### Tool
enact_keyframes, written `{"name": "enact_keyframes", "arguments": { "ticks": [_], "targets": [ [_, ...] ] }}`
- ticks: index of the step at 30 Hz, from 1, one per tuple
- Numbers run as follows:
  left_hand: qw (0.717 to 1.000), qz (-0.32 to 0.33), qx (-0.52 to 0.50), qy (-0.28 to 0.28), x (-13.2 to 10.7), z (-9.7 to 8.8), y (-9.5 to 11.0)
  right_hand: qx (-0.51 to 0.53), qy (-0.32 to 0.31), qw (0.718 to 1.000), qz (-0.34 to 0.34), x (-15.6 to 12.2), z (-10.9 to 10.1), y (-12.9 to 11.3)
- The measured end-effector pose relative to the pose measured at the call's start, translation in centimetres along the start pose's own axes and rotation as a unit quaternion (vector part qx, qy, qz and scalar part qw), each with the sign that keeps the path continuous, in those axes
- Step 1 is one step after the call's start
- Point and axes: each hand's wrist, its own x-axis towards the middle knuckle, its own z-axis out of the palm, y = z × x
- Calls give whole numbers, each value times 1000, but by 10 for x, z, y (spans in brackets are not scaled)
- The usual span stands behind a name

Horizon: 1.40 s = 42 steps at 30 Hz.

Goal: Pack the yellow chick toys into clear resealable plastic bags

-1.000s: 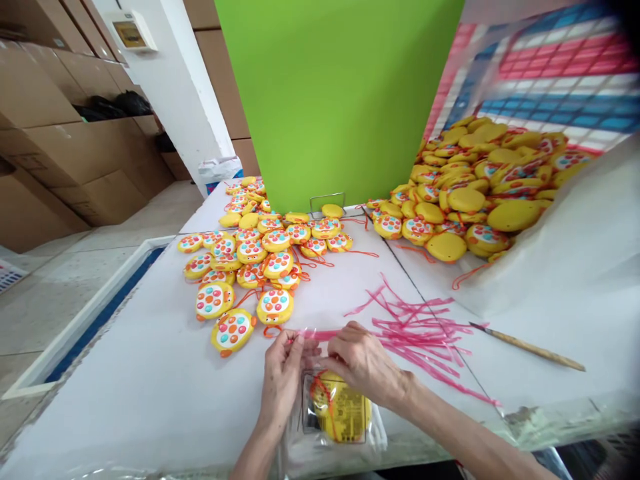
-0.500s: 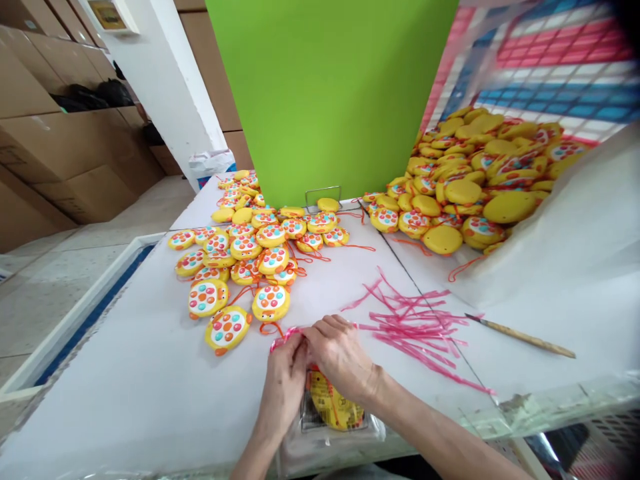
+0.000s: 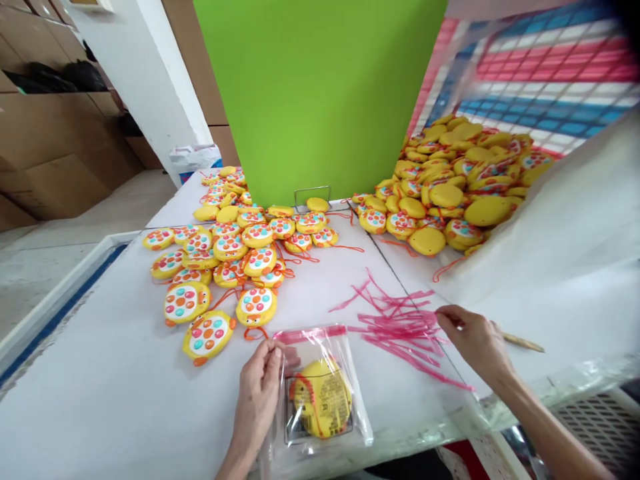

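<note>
Left hand (image 3: 259,400): pinched shut on the edge of a clear plastic bag (image 3: 320,417)
Right hand (image 3: 476,343): open, just beside pink strips (image 3: 400,337)
In bag: yellow toy (image 3: 323,399)

Bright yellow toys (image 3: 208,335) spread across the centre and upper right of the frame, most with a white oval face dotted in teal, orange and pink, and thin orange cords (image 3: 347,248) trail among them. Pink plastic strips (image 3: 400,330) lie scattered right of centre on the white tabletop (image 3: 100,373). A clear plastic bag (image 3: 320,340) at lower centre has a pink band along its top edge and shows yellow inside. A lime-green backdrop (image 3: 320,93) fills the top centre, beside a woven sheet (image 3: 545,80) checked in red, blue and white at upper right. Brown cardboard boxes (image 3: 50,133) line the left.
</note>
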Motion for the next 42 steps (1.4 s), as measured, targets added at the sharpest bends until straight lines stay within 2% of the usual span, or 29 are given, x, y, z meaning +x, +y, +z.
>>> {"name": "enact_keyframes", "arguments": {
  "ticks": [4,7,11,14,15,18,21,23,25,28,29,30,33,35,37,39,42],
  "targets": [
    [998,-35,-48,-28,-1,0,2,-118,-61,991,-36,-13,-9,16],
    [995,-56,-73,-34,-3,-1,3,-90,-95,984,-122,-22,-14,10],
    [993,-65,-91,-33,-3,-2,2,59,-116,967,-218,-21,-25,-11],
    [992,-63,-99,-36,-3,-3,1,60,-41,972,-223,-19,-24,-38],
    [992,-64,-103,-37,-3,-3,1,63,-34,973,-221,-20,-21,-47],
    [991,-67,-112,-36,-5,-5,1,60,-96,964,-239,-28,-12,-70],
    [991,-61,-114,-37,-7,-6,1,33,-114,956,-268,-31,-12,-73],
    [990,-58,-119,-40,-7,-5,1,82,-147,947,-274,-25,-18,-64],
    [989,-59,-127,-37,-6,-4,2,140,-182,940,-251,-13,-26,-52],
    [988,-63,-141,-29,-3,-2,4,159,-110,967,-168,0,-35,-40],
    [987,-65,-147,-31,-2,-1,4,180,-95,967,-151,1,-35,-40],
    [986,-64,-151,-36,-1,-1,5,218,-104,959,-145,0,-34,-41],
    [985,-53,-158,-47,0,0,5,320,-194,917,-141,-10,-19,-57],
    [985,-49,-158,-42,1,1,5,316,-214,917,-119,-16,1,-74],
    [985,-55,-161,-30,1,1,5,326,-278,897,-110,-21,25,-93],
    [984,-62,-163,-23,1,1,6,335,-314,882,-104,-22,46,-110],
    [984,-63,-164,-22,0,0,6,345,-327,873,-108,-23,68,-127]
  ]
}}
